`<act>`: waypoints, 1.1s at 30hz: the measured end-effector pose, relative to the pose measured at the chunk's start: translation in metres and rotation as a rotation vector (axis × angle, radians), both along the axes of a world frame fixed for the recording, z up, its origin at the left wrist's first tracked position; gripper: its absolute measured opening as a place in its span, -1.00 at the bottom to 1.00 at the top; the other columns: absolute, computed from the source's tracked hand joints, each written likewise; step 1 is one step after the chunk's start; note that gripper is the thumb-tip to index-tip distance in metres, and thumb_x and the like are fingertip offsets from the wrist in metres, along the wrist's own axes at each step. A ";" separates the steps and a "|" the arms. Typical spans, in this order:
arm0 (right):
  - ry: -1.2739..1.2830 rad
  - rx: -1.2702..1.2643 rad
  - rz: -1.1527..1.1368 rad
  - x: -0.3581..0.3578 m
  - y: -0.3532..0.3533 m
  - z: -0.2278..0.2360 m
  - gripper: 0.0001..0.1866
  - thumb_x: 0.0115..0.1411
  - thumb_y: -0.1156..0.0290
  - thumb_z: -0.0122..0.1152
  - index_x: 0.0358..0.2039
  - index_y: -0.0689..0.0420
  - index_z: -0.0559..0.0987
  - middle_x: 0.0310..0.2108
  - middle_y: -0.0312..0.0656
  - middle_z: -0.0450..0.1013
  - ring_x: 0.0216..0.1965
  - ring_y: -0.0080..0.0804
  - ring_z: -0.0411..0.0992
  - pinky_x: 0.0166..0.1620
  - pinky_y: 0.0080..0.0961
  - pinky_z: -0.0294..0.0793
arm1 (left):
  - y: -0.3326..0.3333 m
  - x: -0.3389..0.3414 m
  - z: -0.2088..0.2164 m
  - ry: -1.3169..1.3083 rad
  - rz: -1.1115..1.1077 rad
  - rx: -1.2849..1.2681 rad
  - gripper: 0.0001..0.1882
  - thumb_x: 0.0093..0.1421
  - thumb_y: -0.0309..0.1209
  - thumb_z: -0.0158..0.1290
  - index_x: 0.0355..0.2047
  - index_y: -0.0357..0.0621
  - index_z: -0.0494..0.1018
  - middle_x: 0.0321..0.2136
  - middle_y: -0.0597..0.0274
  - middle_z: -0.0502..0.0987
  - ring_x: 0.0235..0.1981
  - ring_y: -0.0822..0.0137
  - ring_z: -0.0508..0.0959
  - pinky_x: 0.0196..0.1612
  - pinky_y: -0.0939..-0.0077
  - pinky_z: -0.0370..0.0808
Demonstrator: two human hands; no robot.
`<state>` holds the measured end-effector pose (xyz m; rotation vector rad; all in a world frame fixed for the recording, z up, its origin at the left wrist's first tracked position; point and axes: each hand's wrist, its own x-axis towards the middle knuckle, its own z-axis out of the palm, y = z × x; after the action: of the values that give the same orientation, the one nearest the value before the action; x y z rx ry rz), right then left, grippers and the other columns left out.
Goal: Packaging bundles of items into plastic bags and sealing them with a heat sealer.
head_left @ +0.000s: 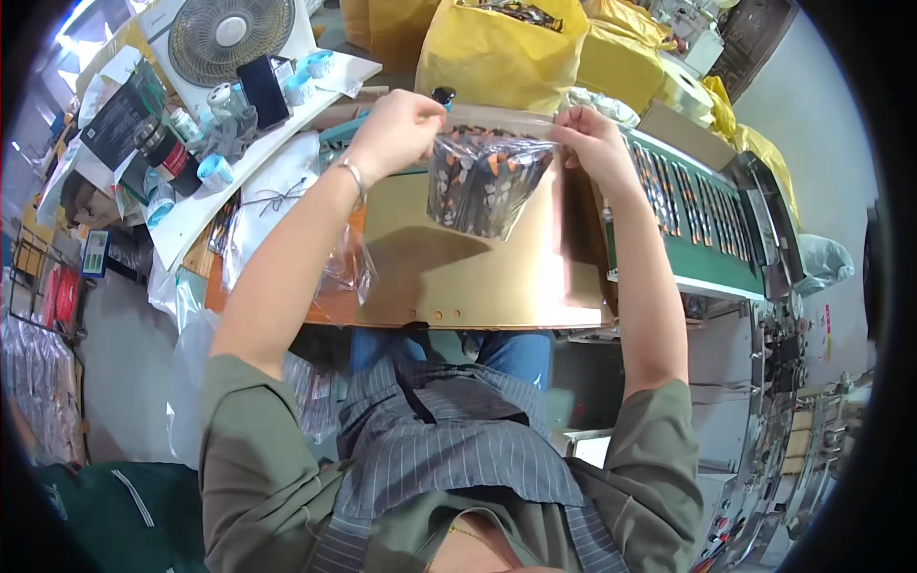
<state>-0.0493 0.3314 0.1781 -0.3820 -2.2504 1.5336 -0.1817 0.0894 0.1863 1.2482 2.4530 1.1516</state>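
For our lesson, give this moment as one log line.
left hand: holds clear bag, top left; right hand: top right; inside: dark items

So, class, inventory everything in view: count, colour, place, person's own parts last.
plastic bag: 1, clear, dark contents, between the hands
board: 1, tan, below bag
slim items: many, dark and orange, green surface, right
large bags: several, yellow, far side
fan: 1, white, upper left
phone: 1, black, white shelf
flask: 1, black and red, white shelf
apron: 1, grey, worn
left hand: 1, bare, bag's top left
right hand: 1, bare, bag's top right
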 end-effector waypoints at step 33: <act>0.015 0.904 -0.204 -0.256 -0.067 -0.070 -0.70 0.07 0.13 0.12 -0.46 0.13 0.54 -0.42 -0.05 0.49 -0.39 -0.06 0.48 -0.32 -0.21 0.46 | -0.031 -0.120 -0.184 -1.264 0.467 0.491 -0.72 -0.08 -0.52 0.26 -0.36 -0.43 0.49 -0.42 0.07 0.58 -0.49 0.28 0.60 -0.48 0.42 0.55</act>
<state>-0.3053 0.2648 0.1077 -0.2983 -2.5086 0.3224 -0.3014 0.0588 0.0020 -0.1705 1.4832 1.8907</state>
